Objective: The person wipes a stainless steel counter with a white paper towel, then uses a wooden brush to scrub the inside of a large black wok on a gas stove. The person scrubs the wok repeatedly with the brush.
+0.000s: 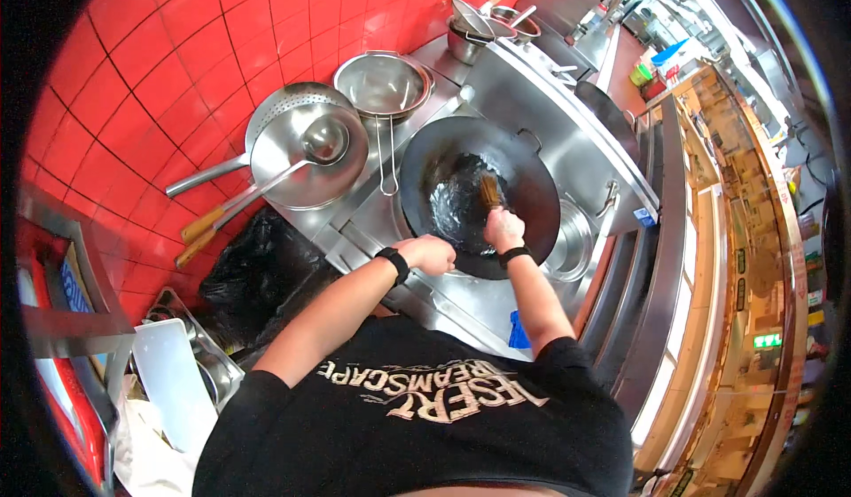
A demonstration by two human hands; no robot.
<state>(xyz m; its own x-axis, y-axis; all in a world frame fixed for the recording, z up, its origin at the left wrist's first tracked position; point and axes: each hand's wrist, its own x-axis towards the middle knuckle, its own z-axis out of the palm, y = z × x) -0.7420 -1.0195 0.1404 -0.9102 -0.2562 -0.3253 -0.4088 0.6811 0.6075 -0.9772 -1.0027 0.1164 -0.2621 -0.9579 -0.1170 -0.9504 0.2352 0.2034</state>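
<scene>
A dark wok (pixel 425 158) sits on the steel range before me, with wet, shiny liquid in its bowl. My right hand (pixel 505 229) is closed around a bamboo wok brush (pixel 490 190), whose bristles reach down into the wok. The brush's handle is mostly hidden by my fist. At the wok's near left rim, my left hand (pixel 429 255) is curled where a handle would be, opposite the loop handle (pixel 530 139) on the far side. The fingers cover whatever part they grip. Black bands circle both wrists.
Left of the wok rest a steel bowl (pixel 272 164), a ladle (pixel 326 139) and a perforated strainer (pixel 266 121). Behind them sits a wire-handled sieve (pixel 384 85). A round steel container (pixel 572 241) stands at right, by a steel partition (pixel 565 118). A black bag (pixel 259 277) lies lower left.
</scene>
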